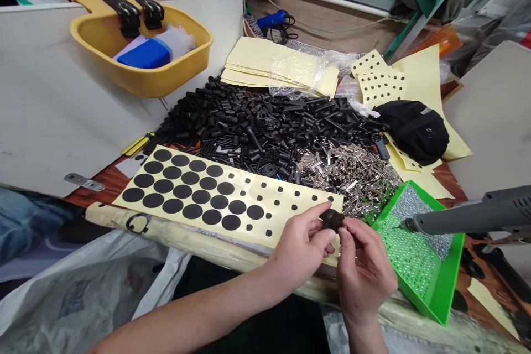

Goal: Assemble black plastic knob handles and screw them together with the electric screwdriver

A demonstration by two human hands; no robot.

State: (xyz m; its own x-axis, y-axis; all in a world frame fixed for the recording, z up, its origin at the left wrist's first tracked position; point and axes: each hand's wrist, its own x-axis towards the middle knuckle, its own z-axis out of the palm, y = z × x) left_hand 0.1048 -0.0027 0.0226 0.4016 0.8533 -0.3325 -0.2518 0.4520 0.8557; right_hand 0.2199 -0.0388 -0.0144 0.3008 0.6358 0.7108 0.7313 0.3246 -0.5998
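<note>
Cluttered wooden workbench, white panels on either side; head view looks down at it.

Held item: one small black part (332, 219), stubby and rounded, matte, finer detail too small to make out; it sits just above the near edge of the yellow sheet (286, 188), beside the green tray (415, 301).

Left hand (301, 246): thumb and fingertips pinched on the part's left side; right hand (365, 271): fingertips closed on its right side; both hands touch it, and the two hands meet around it.

Counts:
- yellow sheet: one, with large black discs in four slanting rows, about twenty-two, plus scattered small dots; not counted exactly
- black plastic pieces (257, 121): one heap, far too many to count
- silvery metal pieces (352, 171): one smaller heap, touching the black heap
- green tray: one, perforated bed, tiny screws (418, 210) at its far end
- grey power driver (477, 215): one, tip over the tray
- yellow tub (141, 83): one, two black clamps (136, 11) on its rim
- black pouch (415, 130): one, lying on loose yellow sheets
</note>
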